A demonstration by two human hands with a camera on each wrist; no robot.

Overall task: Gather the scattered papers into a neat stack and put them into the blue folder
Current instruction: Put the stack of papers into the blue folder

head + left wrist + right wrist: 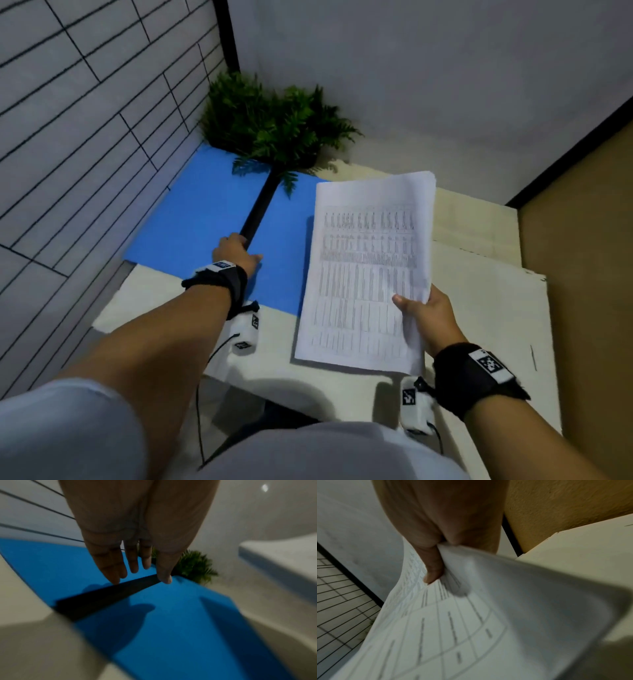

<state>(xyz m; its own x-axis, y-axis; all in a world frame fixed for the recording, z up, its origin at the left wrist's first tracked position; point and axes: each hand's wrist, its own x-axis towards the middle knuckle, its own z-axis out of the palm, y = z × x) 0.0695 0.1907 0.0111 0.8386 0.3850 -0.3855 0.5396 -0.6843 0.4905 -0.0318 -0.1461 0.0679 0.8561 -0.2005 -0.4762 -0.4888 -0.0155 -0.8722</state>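
The blue folder [202, 219] lies open and flat on the white table, its black spine [257, 209] running down the middle. My left hand [234, 251] hovers over the near end of the spine [106, 596] with straight fingers [132, 562] and holds nothing. A stack of printed papers [366, 274] is held up above the table to the right of the folder. My right hand [426, 313] pinches its lower right edge, thumb [433, 566] on the top sheet [453, 635], fingers hidden beneath.
A green fern plant [274, 120] stands at the back corner, overlapping the folder's far edge. A tiled wall [85, 120] runs close along the left. The white table [486, 308] extends right to a tan floor edge [582, 274].
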